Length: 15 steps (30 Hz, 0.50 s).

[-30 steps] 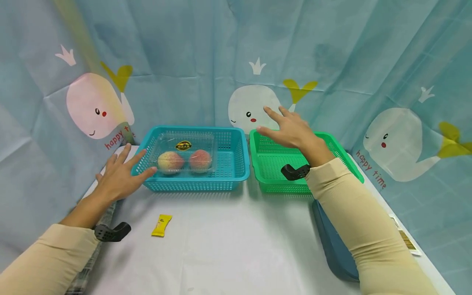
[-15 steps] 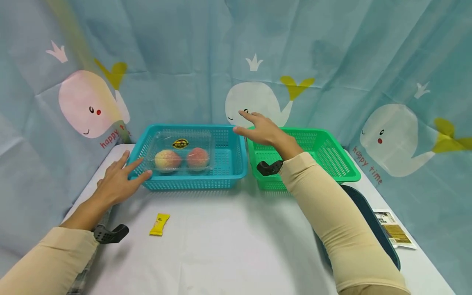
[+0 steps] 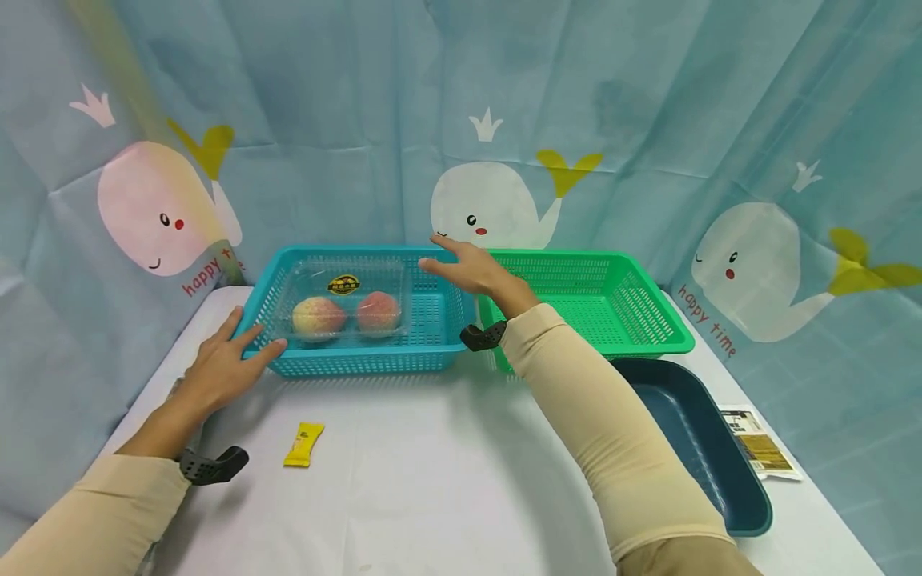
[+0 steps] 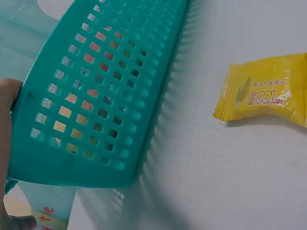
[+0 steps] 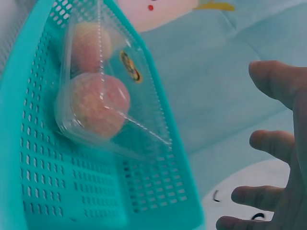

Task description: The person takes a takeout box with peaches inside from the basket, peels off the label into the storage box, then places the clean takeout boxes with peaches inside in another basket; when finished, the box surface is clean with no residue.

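A blue perforated basket (image 3: 367,362) stands at the back left of the table. Inside it lies a clear plastic box (image 5: 144,129) with a black and yellow label (image 3: 343,284) and two peaches (image 3: 378,312) showing through. My left hand (image 3: 219,372) is at the basket's front left corner, fingers spread, fingertips right at the rim. Over the basket's right end hovers my right hand (image 3: 474,270), fingers extended and holding nothing. A small yellow wrapped packet (image 4: 264,88) with a fruit picture lies on the white tabletop in front of the basket.
Right beside the blue basket stands a green basket (image 3: 641,350). A dark blue tray (image 3: 749,512), partly behind my right sleeve, sits nearer on the right, with a white and brown packet (image 3: 763,448) past it. A whale-print curtain (image 3: 324,120) hangs behind the table.
My right hand has swung left from above the green basket to the blue basket's right end, uncovering more of the dark tray. The left hand has come down slightly to the blue basket's corner.
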Motion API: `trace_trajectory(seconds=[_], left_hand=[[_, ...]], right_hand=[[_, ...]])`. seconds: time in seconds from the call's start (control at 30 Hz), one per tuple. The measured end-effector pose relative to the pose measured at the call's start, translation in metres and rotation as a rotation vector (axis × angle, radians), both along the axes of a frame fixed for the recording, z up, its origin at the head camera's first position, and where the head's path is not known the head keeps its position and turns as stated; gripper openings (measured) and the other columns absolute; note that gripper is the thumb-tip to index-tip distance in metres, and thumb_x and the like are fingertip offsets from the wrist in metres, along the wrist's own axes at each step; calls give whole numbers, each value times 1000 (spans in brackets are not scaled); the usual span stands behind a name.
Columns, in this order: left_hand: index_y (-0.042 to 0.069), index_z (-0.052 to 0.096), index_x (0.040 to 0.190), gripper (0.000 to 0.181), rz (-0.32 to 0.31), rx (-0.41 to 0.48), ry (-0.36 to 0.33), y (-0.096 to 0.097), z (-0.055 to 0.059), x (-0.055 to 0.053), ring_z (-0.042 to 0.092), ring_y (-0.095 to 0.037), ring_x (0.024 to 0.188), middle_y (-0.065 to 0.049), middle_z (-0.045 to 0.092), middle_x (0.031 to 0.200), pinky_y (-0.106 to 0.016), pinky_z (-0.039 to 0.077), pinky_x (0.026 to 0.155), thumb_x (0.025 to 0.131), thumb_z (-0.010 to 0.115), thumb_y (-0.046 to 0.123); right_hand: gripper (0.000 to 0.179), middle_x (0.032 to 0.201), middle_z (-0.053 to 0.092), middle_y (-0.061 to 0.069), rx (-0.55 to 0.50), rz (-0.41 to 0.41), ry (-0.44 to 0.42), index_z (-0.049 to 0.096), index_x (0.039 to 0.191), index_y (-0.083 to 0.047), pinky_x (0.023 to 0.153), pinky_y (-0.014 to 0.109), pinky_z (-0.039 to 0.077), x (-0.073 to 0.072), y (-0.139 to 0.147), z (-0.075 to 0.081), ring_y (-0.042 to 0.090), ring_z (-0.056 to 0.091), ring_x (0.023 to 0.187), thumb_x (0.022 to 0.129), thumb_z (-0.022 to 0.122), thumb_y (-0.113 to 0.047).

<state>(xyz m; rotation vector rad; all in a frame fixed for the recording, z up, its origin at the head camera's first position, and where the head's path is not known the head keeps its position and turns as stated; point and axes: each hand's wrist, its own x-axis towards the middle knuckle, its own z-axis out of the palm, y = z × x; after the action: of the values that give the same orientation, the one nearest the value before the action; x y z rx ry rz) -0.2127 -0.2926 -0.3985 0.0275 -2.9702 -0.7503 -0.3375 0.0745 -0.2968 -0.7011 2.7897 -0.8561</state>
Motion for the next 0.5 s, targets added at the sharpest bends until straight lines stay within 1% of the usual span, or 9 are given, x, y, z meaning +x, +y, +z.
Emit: trace_trajectory(seconds=[0.1, 0.2, 0.33, 0.4, 0.5], left_hand=[[-9, 29, 145, 85, 4, 29, 25, 1, -2, 0, 3, -58, 134, -22, -9, 157, -80, 15, 93, 96, 40, 59], [-10, 27, 145, 84, 12, 40, 37, 1, -3, 0, 4, -59, 134, -21, -10, 157, -79, 16, 94, 97, 40, 58], [-10, 25, 145, 84, 18, 55, 36, 2, -3, 0, 5, -59, 133, -21, -10, 157, -79, 17, 93, 97, 40, 58], [-10, 25, 145, 85, 15, 60, 36, 3, -4, -1, 6, -59, 133, -21, -10, 157, -79, 17, 93, 97, 40, 57], [-11, 25, 145, 84, 6, 65, 40, 4, -5, -1, 5, -58, 134, -21, -10, 157, -78, 16, 95, 97, 40, 57]], right_hand=[[72, 156, 25, 3, -37, -17, -39, 27, 154, -28, 107, 51, 30, -3, -7, -9, 29, 28, 139, 93, 48, -61], [70, 156, 26, 2, -83, -39, -63, 30, 153, -27, 107, 50, 31, -7, -14, -17, 27, 27, 139, 93, 49, -59], [69, 153, 31, 5, -146, -59, -103, 32, 152, -22, 103, 49, 37, -13, -24, -26, 27, 34, 135, 94, 51, -55], [70, 153, 31, 8, -181, -68, -150, 31, 153, -21, 98, 49, 42, -16, -28, -31, 28, 39, 132, 94, 53, -53], [72, 153, 30, 8, -258, -119, -254, 29, 153, -23, 92, 53, 46, -18, -36, -42, 31, 42, 129, 93, 56, -52]])
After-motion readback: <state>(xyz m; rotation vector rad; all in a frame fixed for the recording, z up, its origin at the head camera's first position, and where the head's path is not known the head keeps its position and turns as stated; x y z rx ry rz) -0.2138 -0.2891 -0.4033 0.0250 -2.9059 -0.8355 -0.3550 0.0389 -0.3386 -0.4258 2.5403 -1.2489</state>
